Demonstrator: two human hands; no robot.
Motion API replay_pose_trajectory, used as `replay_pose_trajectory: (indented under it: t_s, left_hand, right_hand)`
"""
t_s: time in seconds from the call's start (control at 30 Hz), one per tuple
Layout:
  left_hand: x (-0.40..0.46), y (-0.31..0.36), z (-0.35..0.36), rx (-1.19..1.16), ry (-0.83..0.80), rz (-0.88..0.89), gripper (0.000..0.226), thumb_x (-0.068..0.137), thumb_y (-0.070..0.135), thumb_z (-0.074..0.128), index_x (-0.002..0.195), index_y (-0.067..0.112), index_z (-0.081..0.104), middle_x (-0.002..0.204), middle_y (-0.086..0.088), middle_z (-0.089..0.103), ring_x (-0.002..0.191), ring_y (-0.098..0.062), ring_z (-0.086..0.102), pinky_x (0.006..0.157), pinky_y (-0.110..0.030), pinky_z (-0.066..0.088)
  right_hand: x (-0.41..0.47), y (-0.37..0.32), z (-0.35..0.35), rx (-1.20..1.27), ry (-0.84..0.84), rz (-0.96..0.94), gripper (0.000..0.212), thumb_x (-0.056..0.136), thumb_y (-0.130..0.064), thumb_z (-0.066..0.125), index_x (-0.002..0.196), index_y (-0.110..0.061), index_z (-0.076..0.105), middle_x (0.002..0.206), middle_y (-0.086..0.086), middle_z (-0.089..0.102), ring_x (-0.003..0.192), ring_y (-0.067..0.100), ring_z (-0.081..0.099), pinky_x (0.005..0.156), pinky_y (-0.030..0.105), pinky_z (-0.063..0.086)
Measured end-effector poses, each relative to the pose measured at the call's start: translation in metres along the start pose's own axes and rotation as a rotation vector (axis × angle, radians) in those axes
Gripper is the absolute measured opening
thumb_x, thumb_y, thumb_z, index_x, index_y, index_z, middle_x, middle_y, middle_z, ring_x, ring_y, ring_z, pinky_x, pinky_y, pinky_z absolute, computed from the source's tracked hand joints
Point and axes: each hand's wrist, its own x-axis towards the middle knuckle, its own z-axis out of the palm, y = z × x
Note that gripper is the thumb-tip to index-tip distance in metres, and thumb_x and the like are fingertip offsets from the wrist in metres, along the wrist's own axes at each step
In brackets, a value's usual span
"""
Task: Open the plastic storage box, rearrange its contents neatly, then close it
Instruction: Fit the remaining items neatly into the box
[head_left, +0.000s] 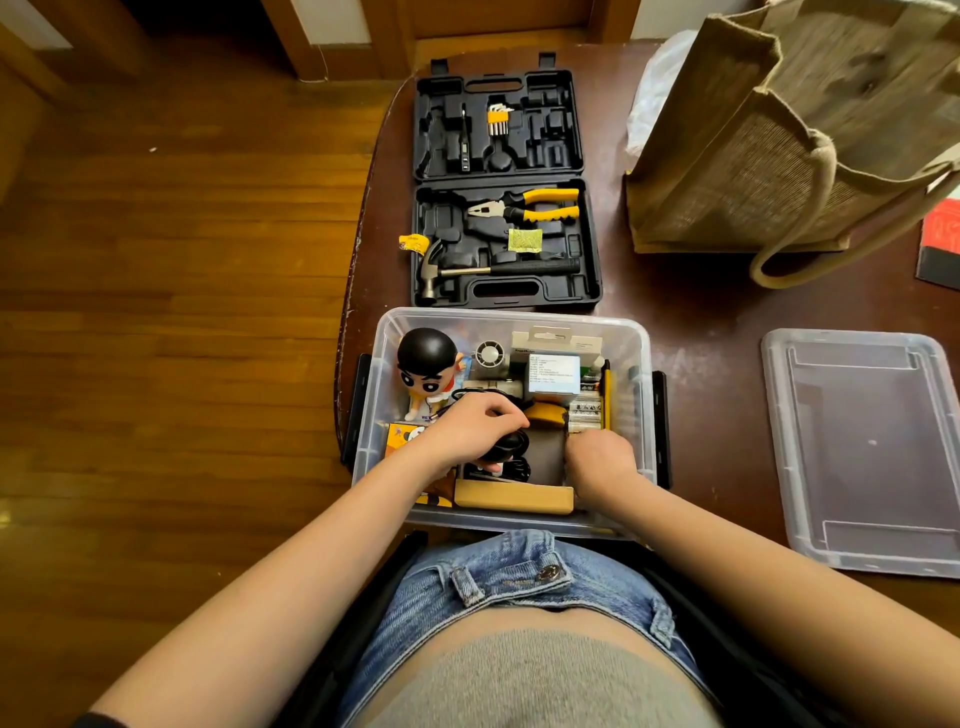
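Note:
The clear plastic storage box (641, 358) stands open at the table's near edge. Its clear lid (862, 447) lies flat on the table to the right. Inside are a black-haired toy figure (428, 366), a small white fan (489, 355), white packets (553, 371), batteries (584, 413), a yellow pen (606, 395) and a tan cardboard box (514, 496). My left hand (470, 434) grips a bundle of black cable (511, 447) in the box's middle. My right hand (602, 457) is curled inside the box's right side; what its fingers hold is hidden.
A black tool case (504, 187) lies open behind the box, holding a hammer (467, 270), yellow-handled pliers (535, 205) and hex keys (497, 120). A jute bag (779, 135) stands at the back right. A red and black booklet (941, 244) lies at the right edge. Wooden floor lies left.

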Motion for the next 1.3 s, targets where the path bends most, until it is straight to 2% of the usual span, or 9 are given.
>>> replay_pose_trajectory:
  t_s: [0.3, 0.53, 0.77, 0.87, 1.0, 1.07, 1.13, 1.2, 1.3]
  left_hand:
    - [0.001, 0.001, -0.001, -0.039, -0.007, -0.009, 0.015, 0.096, 0.024, 0.052, 0.09, 0.021, 0.065, 0.106, -0.002, 0.059, 0.089, -0.024, 0.063, 0.05, -0.02, 0.051]
    - [0.001, -0.001, 0.0, 0.018, 0.008, 0.018, 0.017, 0.096, 0.024, 0.052, 0.085, 0.026, 0.065, 0.1, 0.002, 0.061, 0.095, -0.021, 0.062, 0.059, -0.025, 0.054]
    - [0.001, 0.001, 0.002, -0.011, -0.018, -0.003, 0.015, 0.096, 0.024, 0.052, 0.092, 0.02, 0.066, 0.102, 0.001, 0.058, 0.09, -0.019, 0.06, 0.05, -0.018, 0.051]
    - [0.001, 0.002, 0.002, -0.019, -0.031, 0.002, 0.015, 0.096, 0.024, 0.051, 0.09, 0.021, 0.065, 0.097, 0.002, 0.056, 0.086, -0.019, 0.061, 0.051, -0.018, 0.05]
    - [0.002, 0.002, -0.002, 0.076, -0.026, 0.017, 0.018, 0.097, 0.026, 0.049, 0.096, 0.017, 0.064, 0.09, 0.005, 0.056, 0.087, -0.02, 0.061, 0.063, -0.026, 0.049]
    - [0.001, 0.003, -0.001, 0.041, -0.057, -0.032, 0.026, 0.099, 0.034, 0.046, 0.104, 0.013, 0.06, 0.088, -0.001, 0.058, 0.071, -0.018, 0.064, 0.047, -0.02, 0.046]
    - [0.0, 0.004, 0.0, 0.019, -0.078, -0.083, 0.04, 0.099, 0.043, 0.041, 0.112, 0.008, 0.053, 0.085, -0.008, 0.062, 0.059, -0.018, 0.065, 0.039, -0.018, 0.041]
    - [0.0, 0.005, 0.001, -0.013, -0.088, -0.11, 0.048, 0.097, 0.05, 0.039, 0.114, 0.007, 0.051, 0.083, -0.009, 0.068, 0.053, -0.016, 0.065, 0.038, -0.016, 0.04]
    - [0.001, 0.006, 0.003, -0.067, -0.105, -0.084, 0.043, 0.092, 0.055, 0.045, 0.103, 0.017, 0.061, 0.083, -0.004, 0.073, 0.058, -0.013, 0.067, 0.046, -0.019, 0.047]
  right_hand:
    - [-0.001, -0.001, 0.003, -0.029, -0.109, -0.027, 0.027, 0.088, -0.003, 0.049, 0.11, -0.009, 0.063, 0.115, 0.008, 0.064, 0.105, 0.027, 0.061, 0.068, 0.03, 0.045]
    - [-0.001, -0.001, 0.007, 0.034, -0.02, 0.025, 0.033, 0.088, 0.001, 0.048, 0.121, -0.004, 0.047, 0.116, 0.011, 0.063, 0.105, 0.028, 0.061, 0.066, 0.031, 0.044]
    - [-0.004, -0.001, -0.002, -0.035, -0.019, -0.02, 0.028, 0.087, 0.002, 0.047, 0.108, -0.01, 0.063, 0.109, 0.007, 0.066, 0.1, 0.027, 0.063, 0.067, 0.031, 0.048]
    - [-0.007, 0.004, -0.016, -0.055, -0.013, -0.051, 0.012, 0.085, -0.005, 0.051, 0.084, -0.011, 0.062, 0.092, 0.004, 0.064, 0.086, 0.025, 0.062, 0.062, 0.03, 0.044]
    - [-0.006, 0.021, -0.039, 0.191, 0.034, -0.061, 0.023, 0.084, -0.017, 0.053, 0.064, -0.01, 0.044, 0.067, -0.001, 0.048, 0.063, 0.018, 0.049, 0.051, 0.024, 0.037]
    - [-0.005, 0.026, -0.046, 0.45, 0.022, -0.075, 0.008, 0.086, -0.017, 0.053, 0.084, -0.009, 0.055, 0.078, 0.002, 0.057, 0.067, 0.018, 0.052, 0.054, 0.025, 0.039]
    - [-0.005, 0.026, -0.047, 0.753, 0.005, -0.096, 0.012, 0.088, -0.012, 0.054, 0.099, -0.011, 0.052, 0.089, 0.007, 0.062, 0.072, 0.023, 0.062, 0.062, 0.033, 0.052]
    - [-0.008, 0.022, -0.045, 1.036, 0.025, -0.095, 0.013, 0.087, -0.005, 0.055, 0.091, -0.015, 0.048, 0.088, 0.013, 0.065, 0.073, 0.027, 0.068, 0.071, 0.044, 0.057]
    - [-0.014, 0.016, -0.039, 1.168, 0.1, -0.123, 0.022, 0.085, -0.002, 0.057, 0.087, -0.021, 0.046, 0.089, 0.012, 0.065, 0.08, 0.03, 0.067, 0.078, 0.051, 0.054]
